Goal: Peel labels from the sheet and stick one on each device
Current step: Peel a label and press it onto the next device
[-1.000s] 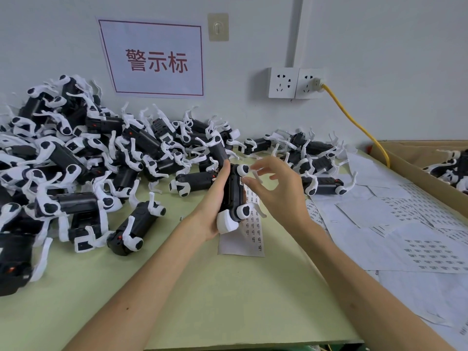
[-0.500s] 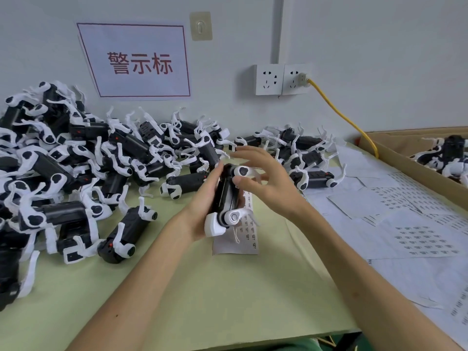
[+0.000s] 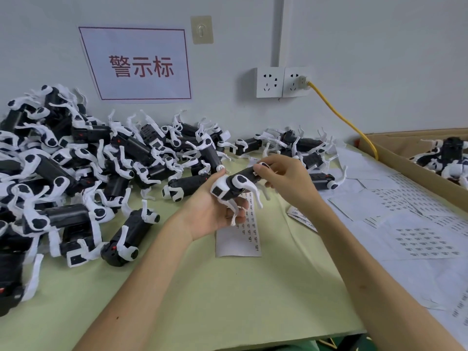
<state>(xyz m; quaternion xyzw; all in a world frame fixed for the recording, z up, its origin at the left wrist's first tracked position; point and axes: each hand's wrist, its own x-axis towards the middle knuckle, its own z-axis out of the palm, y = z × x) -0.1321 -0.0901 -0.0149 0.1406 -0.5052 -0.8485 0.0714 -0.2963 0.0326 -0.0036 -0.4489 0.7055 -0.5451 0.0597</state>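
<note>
Device being held above the label sheet

The device [image 3: 238, 186] is being gripped by the left hand [image 3: 210, 214] and pinched at its far end by the right hand [image 3: 286, 183], over the sheet [image 3: 236, 240] (print unreadable); behind, "警示标" is being displayed on a sign [image 3: 140, 64].

A red-lettered sign [image 3: 136, 64], twin sockets [image 3: 281, 82] (yellow cable [image 3: 339, 114] plugged in), cardboard box [image 3: 395, 160] at right.

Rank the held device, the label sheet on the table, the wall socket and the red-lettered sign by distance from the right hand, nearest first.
1. The held device: pinched by the right hand itself.
2. The label sheet: flat on the table, just below the hands.
3. The wall socket: on the wall, above the hand.
4. The red-lettered sign: on the wall, far to the left.
</note>
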